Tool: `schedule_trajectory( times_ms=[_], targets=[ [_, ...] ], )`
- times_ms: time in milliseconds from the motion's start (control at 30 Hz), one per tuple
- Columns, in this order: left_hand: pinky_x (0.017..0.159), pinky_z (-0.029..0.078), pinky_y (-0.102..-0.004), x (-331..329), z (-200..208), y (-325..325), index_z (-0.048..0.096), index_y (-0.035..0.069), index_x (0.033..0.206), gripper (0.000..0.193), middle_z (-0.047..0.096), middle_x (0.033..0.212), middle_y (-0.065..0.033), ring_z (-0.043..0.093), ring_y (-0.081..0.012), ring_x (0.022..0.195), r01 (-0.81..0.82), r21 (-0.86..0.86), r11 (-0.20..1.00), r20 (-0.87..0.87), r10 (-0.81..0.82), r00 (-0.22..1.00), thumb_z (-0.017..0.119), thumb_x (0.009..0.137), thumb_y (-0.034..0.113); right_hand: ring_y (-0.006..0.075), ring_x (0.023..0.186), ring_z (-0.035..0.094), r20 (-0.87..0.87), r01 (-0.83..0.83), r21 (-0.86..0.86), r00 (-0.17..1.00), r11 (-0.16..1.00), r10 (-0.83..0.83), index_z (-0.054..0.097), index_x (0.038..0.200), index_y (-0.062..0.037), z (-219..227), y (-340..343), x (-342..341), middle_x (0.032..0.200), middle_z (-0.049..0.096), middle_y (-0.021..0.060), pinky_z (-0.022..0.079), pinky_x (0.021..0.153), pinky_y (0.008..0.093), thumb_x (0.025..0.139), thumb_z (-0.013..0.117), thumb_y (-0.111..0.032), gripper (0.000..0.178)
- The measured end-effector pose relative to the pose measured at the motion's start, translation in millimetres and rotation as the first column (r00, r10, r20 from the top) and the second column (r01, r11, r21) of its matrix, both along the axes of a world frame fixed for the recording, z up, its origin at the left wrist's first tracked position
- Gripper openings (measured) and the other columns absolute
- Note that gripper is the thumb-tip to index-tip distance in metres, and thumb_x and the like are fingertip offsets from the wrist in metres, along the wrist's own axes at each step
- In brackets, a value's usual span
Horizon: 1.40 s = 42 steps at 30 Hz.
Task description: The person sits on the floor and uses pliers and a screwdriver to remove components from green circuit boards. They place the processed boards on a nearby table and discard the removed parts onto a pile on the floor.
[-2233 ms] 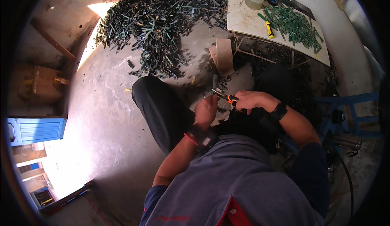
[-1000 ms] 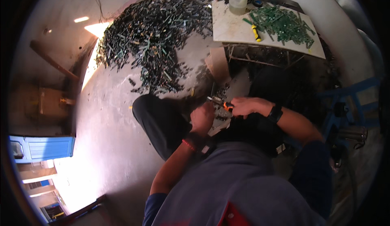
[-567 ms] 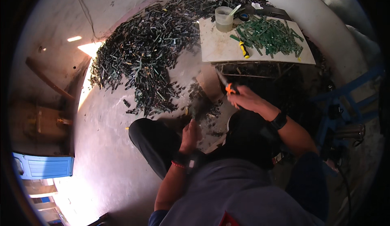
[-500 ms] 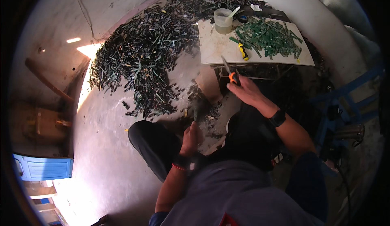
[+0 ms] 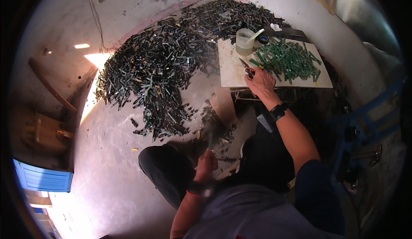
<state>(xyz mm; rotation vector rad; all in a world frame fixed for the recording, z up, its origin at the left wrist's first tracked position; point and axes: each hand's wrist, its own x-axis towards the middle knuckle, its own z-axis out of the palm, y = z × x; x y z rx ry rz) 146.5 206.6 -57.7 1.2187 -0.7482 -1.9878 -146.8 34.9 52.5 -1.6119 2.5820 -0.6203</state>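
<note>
My right hand [image 5: 261, 83] is over the near left part of a pale board [image 5: 229, 76], fingers closed around an orange-and-black-handled tool [image 5: 248, 68] with a tapered metal tip. The tip points to the far left; its exact kind cannot be made out. Beside my fingers, a bit of a yellow-handled tool [image 5: 261, 67] shows, mostly covered by the hand. Low in front of my lap, my left hand [image 5: 207, 161] is closed on a narrow dark green strip [image 5: 210, 141], held upright and blurred. Many green strips [image 5: 289, 61] lie heaped on the board's right part.
A cloudy plastic cup [image 5: 244, 42] with a pale-handled utensil stands on the board near a dark tape roll [image 5: 263, 39]. A large heap of dark strips [image 5: 159, 67] covers the floor ahead and left. Brown cardboard [image 5: 224, 106] leans below the board; blue metal framing [image 5: 371, 114] stands right.
My right hand has moved forward with the orange-handled tool, from the board's near edge onto its surface beside the yellow-handled tool. My left hand still holds the strip low.
</note>
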Motion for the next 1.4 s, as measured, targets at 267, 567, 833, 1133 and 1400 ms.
schedule_trajectory(
  times_ms=[267, 567, 833, 1133, 1400],
  targets=[
    [0.049, 0.031, -0.0246, 9, -7, 4, 0.041, 0.01, 0.074, 0.042, 0.037, 0.063, 0.0011, 0.034, -0.0087, 0.053, 0.031, -0.037, 0.999, -0.051, -0.033, 0.998, 0.044, 0.095, 0.046, 0.036, 0.09, 0.057, -0.197, 0.073, -0.135, 0.975, 0.988, -0.099, 0.06, 0.089, 0.0013, -15, 0, -13, 0.092, 0.058, 0.0199, 0.048, 0.074, 0.0472, 0.072, 0.066, -0.04, 0.045],
    [0.048, 0.03, -0.0256, -4, -4, 0, 0.041, 0.011, 0.072, 0.042, 0.036, 0.061, 0.0014, 0.033, -0.0096, 0.052, 0.013, 0.037, 0.999, -0.016, -0.012, 1.0, 0.046, 0.094, 0.046, 0.0336, 0.088, 0.055, -0.266, 0.063, -0.285, 0.953, 0.956, -0.142, 0.06, 0.088, 0.001, -9, 0, -17, 0.089, 0.058, 0.0177, 0.044, 0.078, 0.0459, 0.074, 0.064, -0.04, 0.043],
    [0.047, 0.029, -0.0248, -20, 27, -52, 0.042, 0.01, 0.073, 0.041, 0.038, 0.06, -0.0004, 0.034, -0.0108, 0.051, 0.089, -0.003, 0.996, 0.04, -0.089, 0.995, 0.043, 0.095, 0.045, 0.0247, 0.076, 0.061, 0.413, 0.121, -0.47, 0.906, 0.874, 0.097, 0.044, 0.123, 0.0003, 54, -38, -50, 0.082, 0.061, 0.0104, 0.047, 0.068, 0.0372, 0.08, 0.066, -0.039, 0.062],
    [0.042, 0.03, -0.0259, -46, 73, -155, 0.042, 0.011, 0.074, 0.04, 0.04, 0.057, -0.0009, 0.035, -0.0119, 0.044, 0.233, -0.261, 0.937, 0.102, -0.213, 0.972, 0.043, 0.095, 0.046, 0.0189, 0.069, 0.061, 0.483, -0.001, -0.506, 0.828, 0.863, 0.284, 0.061, 0.106, -0.0055, 56, -103, -82, 0.072, 0.062, 0.01, 0.048, 0.067, 0.0326, 0.083, 0.063, -0.026, 0.031],
    [0.04, 0.028, -0.0246, -69, 58, -171, 0.041, 0.01, 0.074, 0.039, 0.038, 0.056, -0.0013, 0.034, -0.0118, 0.043, 0.221, -0.048, 0.974, -0.083, -0.224, 0.971, 0.044, 0.096, 0.042, 0.0049, 0.061, 0.049, 0.465, 0.196, -0.705, 0.853, 0.682, 0.236, 0.062, 0.091, -0.0005, 57, -48, -56, 0.069, 0.058, 0.0006, 0.042, 0.055, 0.0213, 0.086, 0.065, -0.015, 0.015]
  ],
)
